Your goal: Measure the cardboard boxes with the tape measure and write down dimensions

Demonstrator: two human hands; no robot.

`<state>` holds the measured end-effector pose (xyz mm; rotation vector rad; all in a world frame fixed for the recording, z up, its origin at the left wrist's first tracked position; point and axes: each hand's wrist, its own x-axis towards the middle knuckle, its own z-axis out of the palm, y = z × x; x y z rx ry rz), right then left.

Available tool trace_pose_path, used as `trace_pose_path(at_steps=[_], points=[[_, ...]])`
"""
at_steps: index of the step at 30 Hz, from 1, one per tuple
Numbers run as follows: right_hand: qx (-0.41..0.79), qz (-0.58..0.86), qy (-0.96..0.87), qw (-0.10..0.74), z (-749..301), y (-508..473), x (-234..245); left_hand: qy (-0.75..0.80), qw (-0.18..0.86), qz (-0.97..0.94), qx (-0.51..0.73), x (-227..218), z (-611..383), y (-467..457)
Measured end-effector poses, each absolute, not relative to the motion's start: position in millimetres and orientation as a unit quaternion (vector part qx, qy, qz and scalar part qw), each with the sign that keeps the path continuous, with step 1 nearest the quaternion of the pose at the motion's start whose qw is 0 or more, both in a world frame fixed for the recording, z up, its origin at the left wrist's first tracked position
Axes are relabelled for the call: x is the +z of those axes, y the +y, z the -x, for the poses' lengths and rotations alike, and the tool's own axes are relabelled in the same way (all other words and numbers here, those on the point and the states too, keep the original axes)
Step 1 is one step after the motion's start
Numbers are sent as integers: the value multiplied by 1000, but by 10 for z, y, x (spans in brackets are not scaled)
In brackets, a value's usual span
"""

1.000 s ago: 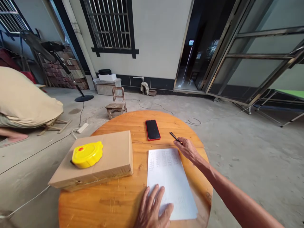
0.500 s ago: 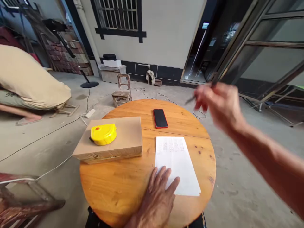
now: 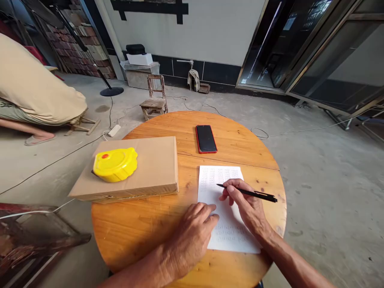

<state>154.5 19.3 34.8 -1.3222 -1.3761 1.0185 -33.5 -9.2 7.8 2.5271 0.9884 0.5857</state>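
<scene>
A black pen (image 3: 261, 195) is pinched in my right hand (image 3: 244, 202), its tip pointing left just over the white paper (image 3: 223, 242); whether it touches cannot be seen. Rows of small handwriting run across the top of the sheet, and fainter marks show near its bottom. My left hand (image 3: 196, 230) rests on the paper's left edge, fingers loosely bent and holding nothing. Under both lies a round wooden table (image 3: 135, 228). Beyond the paper is a phone (image 3: 206, 139) with a red case.
A yellow tape measure (image 3: 115, 164) sits on a cardboard box (image 3: 156, 168) at the table's left. Behind the table stands a small wooden chair (image 3: 154, 102). Cables and a power strip (image 3: 114, 131) lie on the floor. At far left a person (image 3: 39, 88) is seated low.
My right hand has come down and left from the air beside the table to the paper, pen in it. My left hand's fingers have bent. The view has tilted downward.
</scene>
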Motion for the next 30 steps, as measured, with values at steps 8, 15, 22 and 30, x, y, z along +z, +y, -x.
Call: trace_pose_path(at_steps=[8,15,22,30], points=[[409,570,-555,447,-1417,257,93,373,128,-894,212,-24,299,-72],[267,574,-657,408,-1419,221,85,389,89,-891,218,-46,273,-45],[251,579,-669,393,-1382,256,88,391,103,-887,225,-54,258,-18],[244,590,-674,373,-1379,260,86,395,113,-885,220,-48,247,-14]])
